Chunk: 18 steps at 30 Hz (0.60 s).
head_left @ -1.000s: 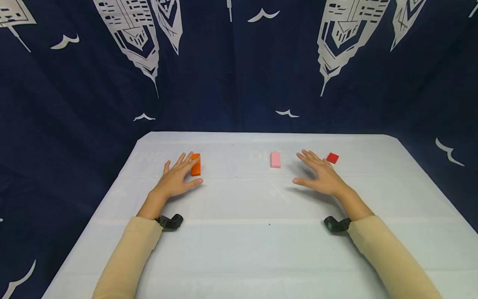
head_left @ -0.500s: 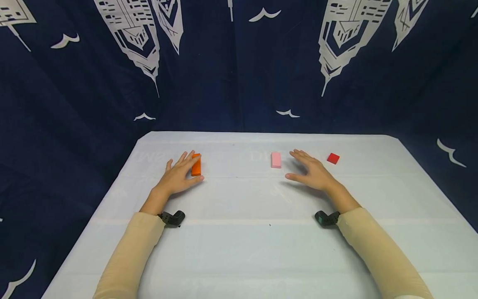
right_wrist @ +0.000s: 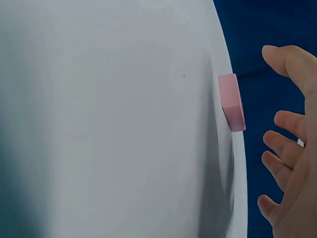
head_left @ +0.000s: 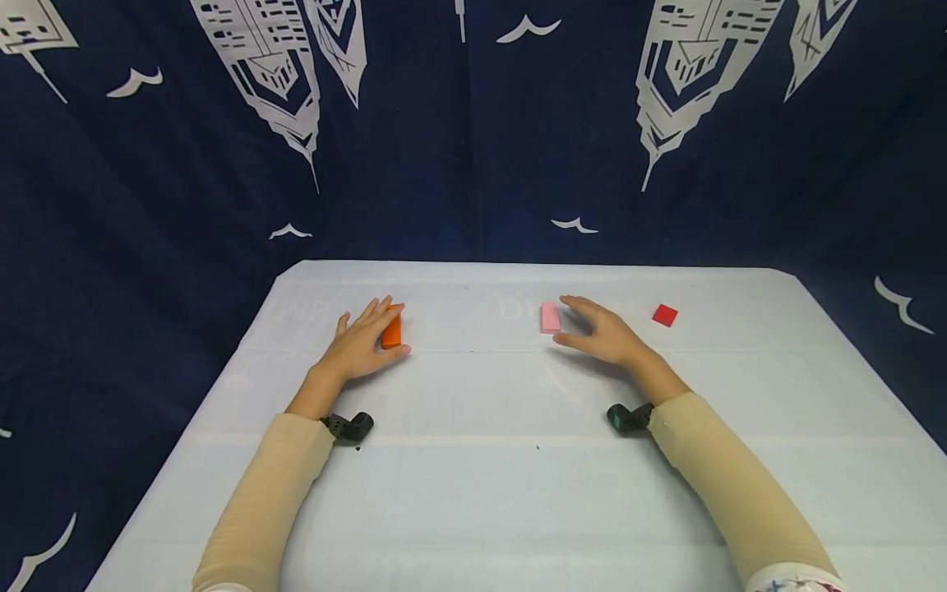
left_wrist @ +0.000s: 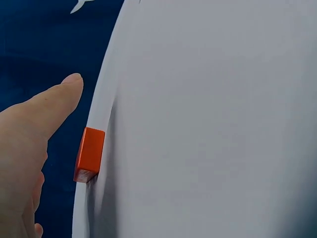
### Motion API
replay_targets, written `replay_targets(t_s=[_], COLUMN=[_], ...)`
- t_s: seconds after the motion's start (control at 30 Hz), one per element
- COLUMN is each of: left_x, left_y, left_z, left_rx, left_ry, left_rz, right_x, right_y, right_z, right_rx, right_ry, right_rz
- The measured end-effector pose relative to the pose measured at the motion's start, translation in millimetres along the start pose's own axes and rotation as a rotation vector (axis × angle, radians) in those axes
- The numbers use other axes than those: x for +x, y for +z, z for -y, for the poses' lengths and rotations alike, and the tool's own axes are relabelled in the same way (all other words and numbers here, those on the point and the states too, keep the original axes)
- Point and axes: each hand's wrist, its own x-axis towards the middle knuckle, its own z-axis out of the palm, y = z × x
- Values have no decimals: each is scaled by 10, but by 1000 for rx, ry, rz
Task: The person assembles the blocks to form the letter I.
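The white table (head_left: 473, 493) carries an orange block (head_left: 393, 334), a pink block (head_left: 549, 317) and a red piece (head_left: 664, 315).

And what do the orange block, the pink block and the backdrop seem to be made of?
Orange block: painted wood or plastic, I can't tell which; smooth, slightly glossy, a pale glint on its end.
Pink block: likewise open; smooth, even colour, crisp edges.
Backdrop: probably matte printed fabric, given its soft folds.

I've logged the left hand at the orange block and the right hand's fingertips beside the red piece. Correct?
Not quite: the head view shows the right hand with its fingertips beside the pink block, not the red piece. The left hand is at the orange block.
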Motion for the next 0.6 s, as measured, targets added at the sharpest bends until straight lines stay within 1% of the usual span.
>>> replay_targets(t_s=[0.17, 0.27, 0.43, 0.6], left_x=[21, 25, 41, 85], left_y=[-7, -1, 16, 18], left_z=[23, 43, 79, 129], left_rx=[-23, -38, -47, -63], left_ry=[-17, -17, -15, -26], left_rz=[-18, -23, -16, -8], right_x=[112, 161, 211, 245], right_y=[44, 75, 109, 126], right_z=[-25, -46, -60, -55], right_rx=[12, 15, 24, 28], right_ry=[-3, -6, 12, 37], right_rz=[13, 19, 24, 27])
